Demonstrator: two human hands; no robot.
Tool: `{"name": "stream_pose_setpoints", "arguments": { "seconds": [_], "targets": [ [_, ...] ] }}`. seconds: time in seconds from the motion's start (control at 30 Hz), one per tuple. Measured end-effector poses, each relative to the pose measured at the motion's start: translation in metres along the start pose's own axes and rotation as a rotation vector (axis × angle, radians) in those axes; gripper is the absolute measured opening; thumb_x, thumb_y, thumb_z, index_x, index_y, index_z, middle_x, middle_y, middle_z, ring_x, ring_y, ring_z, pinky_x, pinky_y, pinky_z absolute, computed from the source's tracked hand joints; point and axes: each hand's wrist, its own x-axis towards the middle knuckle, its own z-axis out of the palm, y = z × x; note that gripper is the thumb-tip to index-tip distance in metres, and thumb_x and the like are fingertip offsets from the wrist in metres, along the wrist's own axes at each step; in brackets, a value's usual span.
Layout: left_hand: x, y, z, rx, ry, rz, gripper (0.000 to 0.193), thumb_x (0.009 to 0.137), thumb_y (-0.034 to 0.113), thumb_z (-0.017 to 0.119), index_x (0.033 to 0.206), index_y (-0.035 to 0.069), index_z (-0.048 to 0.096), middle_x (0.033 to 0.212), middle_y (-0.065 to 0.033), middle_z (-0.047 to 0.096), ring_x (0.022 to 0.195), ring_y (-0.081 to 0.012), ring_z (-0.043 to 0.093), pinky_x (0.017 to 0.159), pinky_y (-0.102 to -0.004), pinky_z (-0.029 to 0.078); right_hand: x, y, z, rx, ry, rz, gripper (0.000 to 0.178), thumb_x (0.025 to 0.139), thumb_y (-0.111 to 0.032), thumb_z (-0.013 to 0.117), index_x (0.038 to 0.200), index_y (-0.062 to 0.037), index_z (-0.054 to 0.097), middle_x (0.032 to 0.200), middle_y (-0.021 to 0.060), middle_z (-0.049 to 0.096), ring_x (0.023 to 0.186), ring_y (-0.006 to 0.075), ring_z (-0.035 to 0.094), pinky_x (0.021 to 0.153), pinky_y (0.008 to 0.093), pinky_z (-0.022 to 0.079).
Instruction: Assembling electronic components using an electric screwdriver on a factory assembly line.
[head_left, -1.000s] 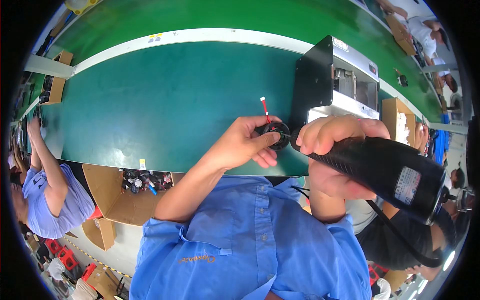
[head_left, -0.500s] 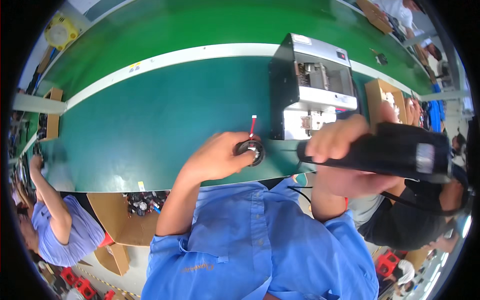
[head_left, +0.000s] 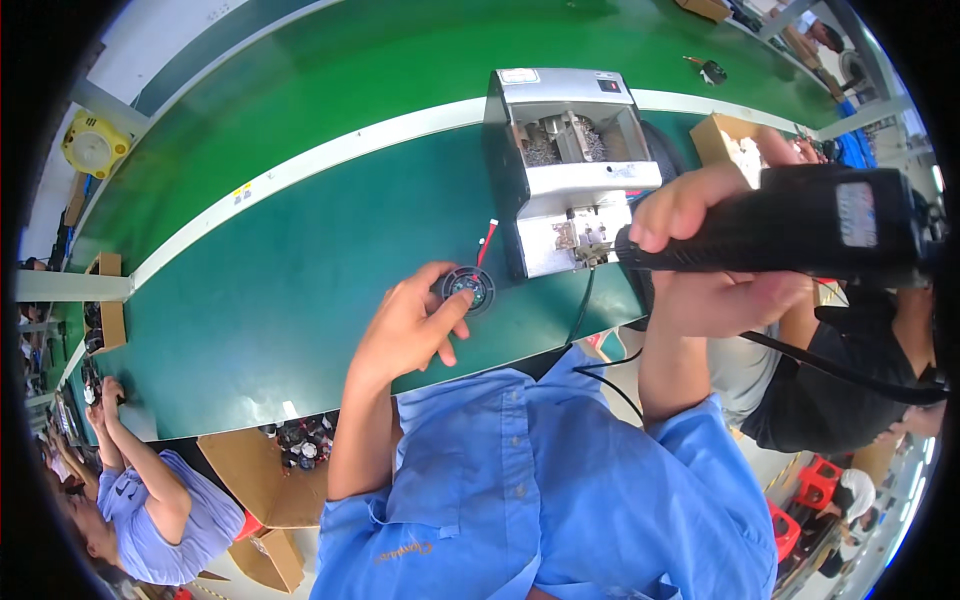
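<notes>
My left hand (head_left: 410, 325) grips a round black housing (head_left: 482, 306) over the green table, its thumb pressed on the inner face. A short red wire (head_left: 486, 246) with a white connector sticks up from the housing. My right hand (head_left: 690, 205) is wrapped around a thick black electric screwdriver (head_left: 790, 245), held level and pointing left. The tool's tip is at the front of a grey and black screw feeder (head_left: 592, 180), beside its pickup spot; whether a screw is on the bit cannot be made out. Small metal screws show through the feeder's window.
Green table (head_left: 260, 330) with a white rail (head_left: 330, 140) behind it. A cardboard box (head_left: 722, 140) of white parts stands right of the feeder. Below the front edge is an open carton (head_left: 240, 470) of parts. Black cable (head_left: 800, 352) trails from the screwdriver. Co-workers sit left and right.
The screwdriver has moved up to the feeder's front, its tip now meeting it. The housing has tilted to face up more, still in my left hand. The whole view has turned slightly.
</notes>
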Motion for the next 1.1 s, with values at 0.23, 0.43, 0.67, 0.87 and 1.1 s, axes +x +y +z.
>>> {"name": "stream_pose_setpoints", "arguments": {
  "seconds": [0.23,0.43,0.67,0.87,1.1],
  "targets": [
    [0.008,-0.023,0.004,-0.442,-0.122,-0.037,0.048,0.096,0.014,0.054,0.138,-0.003,0.039,0.081,-0.0167,0.067,0.056,-0.0185,0.066,0.045,-0.0279,0.055,-0.008,0.004,0.006,-0.197,0.023,0.247,0.099,0.083,-0.078,0.046,0.141,-0.0011,0.025,0.072,0.0091,0.050,0.053,0.0185,0.052,0.048,0.0308,0.048],
    [0.006,-0.017,0.004,-0.536,-0.243,-0.026,0.048,0.096,0.011,0.055,0.139,-0.003,0.040,0.082,-0.0172,0.068,0.061,-0.0186,0.068,0.051,-0.0290,0.058,-0.029,-0.002,0.019,0.250,-0.152,0.108,0.093,0.090,-0.071,0.043,0.151,-0.0063,0.015,0.084,0.0126,0.052,0.064,0.0244,0.055,0.060,0.0395,0.050],
    [0.004,-0.027,0.007,-0.557,-0.191,0.018,0.043,0.095,0.011,0.057,0.136,0.003,0.047,0.080,-0.0118,0.066,0.061,-0.0177,0.067,0.052,-0.0296,0.058,-0.038,0.017,0.043,0.308,-0.255,0.084,0.097,0.085,-0.074,0.048,0.151,-0.0101,0.017,0.084,0.0111,0.053,0.067,0.0249,0.056,0.062,0.0397,0.050],
    [0.004,-0.027,0.009,-0.613,-0.161,0.058,0.042,0.095,0.012,0.057,0.135,0.002,0.048,0.078,-0.0097,0.065,0.061,-0.0165,0.067,0.052,-0.0278,0.057,-0.040,0.032,0.053,0.276,-0.315,0.090,0.097,0.084,-0.074,0.049,0.149,-0.0101,0.018,0.084,0.0113,0.054,0.067,0.0247,0.057,0.061,0.0398,0.050],
    [0.008,-0.025,0.009,-0.609,-0.166,0.070,0.040,0.095,0.011,0.056,0.133,0.001,0.049,0.079,-0.0095,0.065,0.061,-0.0164,0.067,0.052,-0.0281,0.057,-0.037,0.035,0.061,0.293,-0.222,0.114,0.096,0.082,-0.066,0.060,0.147,-0.0050,0.024,0.084,0.0156,0.059,0.069,0.0244,0.059,0.064,0.0371,0.051]
  ]
}}
